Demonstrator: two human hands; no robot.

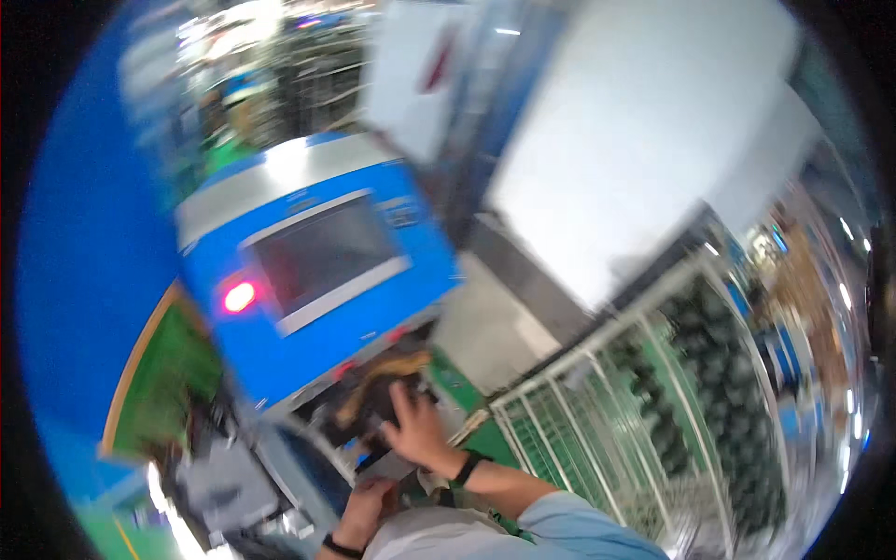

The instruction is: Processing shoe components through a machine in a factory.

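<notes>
Motion blurs the whole view. My right hand (420,431), with a dark band at its wrist, reaches toward the dark opening under a blue machine (355,341). Its fingers are spread and I see nothing held in them. A brownish, curved thing (359,397) lies in that opening just beyond the fingertips; its kind is too smeared to tell. My left hand (371,502) is lower and closer to my body, its fingers curled in. Whatever it may hold is hidden. Another dark band circles that wrist.
The machine carries a dark screen (327,252) and a glowing red light (239,297). To the right stands a white wire rack (569,420) with dark rounded items (728,392) stacked at it. A large white cabinet (644,140) rises behind. A blue wall (75,252) is on the left.
</notes>
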